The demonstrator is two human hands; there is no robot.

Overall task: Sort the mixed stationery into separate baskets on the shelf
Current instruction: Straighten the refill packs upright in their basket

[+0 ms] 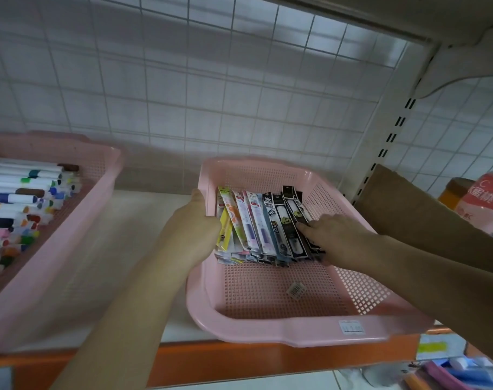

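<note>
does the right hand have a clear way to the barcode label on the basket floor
Probably yes: the barcode label lies uncovered on the bare mesh of the basket, nearer the person than the packets the right hand holds.

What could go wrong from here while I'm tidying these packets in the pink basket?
1. The pink basket appears to overhang the shelf's orange edge at the front. With the left hand gripping its side rim, a tug might tip it off.
2. The packets lean fanned against each other. The right hand pushing on them may topple them flat.
</note>
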